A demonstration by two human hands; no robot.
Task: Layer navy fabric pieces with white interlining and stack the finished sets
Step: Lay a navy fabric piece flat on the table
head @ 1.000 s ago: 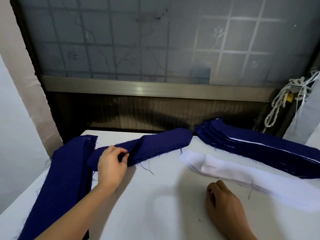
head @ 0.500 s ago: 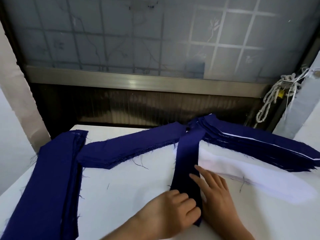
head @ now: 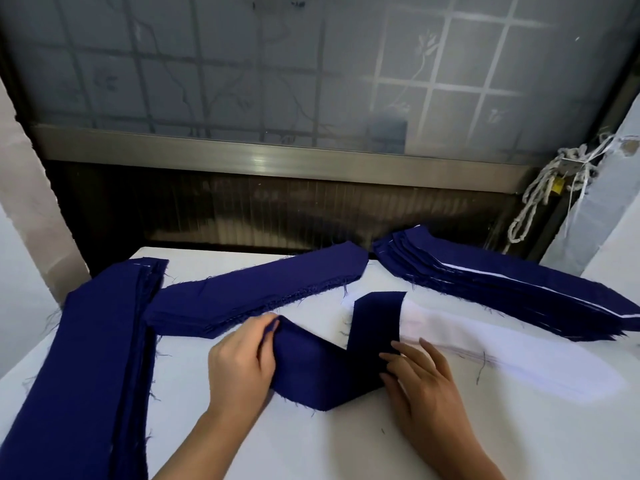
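A single navy fabric strip (head: 332, 368) lies folded in a V on the white table (head: 346, 445). My left hand (head: 242, 362) grips its left end, lifted a little off the table. Flat on the strip's right part lies my right hand (head: 422, 382), fingers straight. The strip's far end overlaps the white interlining pile (head: 485, 348), which stretches to the right. Behind it sits a stack of layered navy sets (head: 502, 289) with white edges showing.
A pile of navy pieces (head: 259, 292) lies across the table's middle back. A long navy stack (head: 86, 368) runs down the left side. Behind the table are a dark wall and a frosted window; a knotted cord (head: 540, 199) hangs at right.
My left hand took a navy strip from the middle pile and brought it over the interlining. The strip lay straight half a second ago; now its left end is swung leftward, folded into a V.
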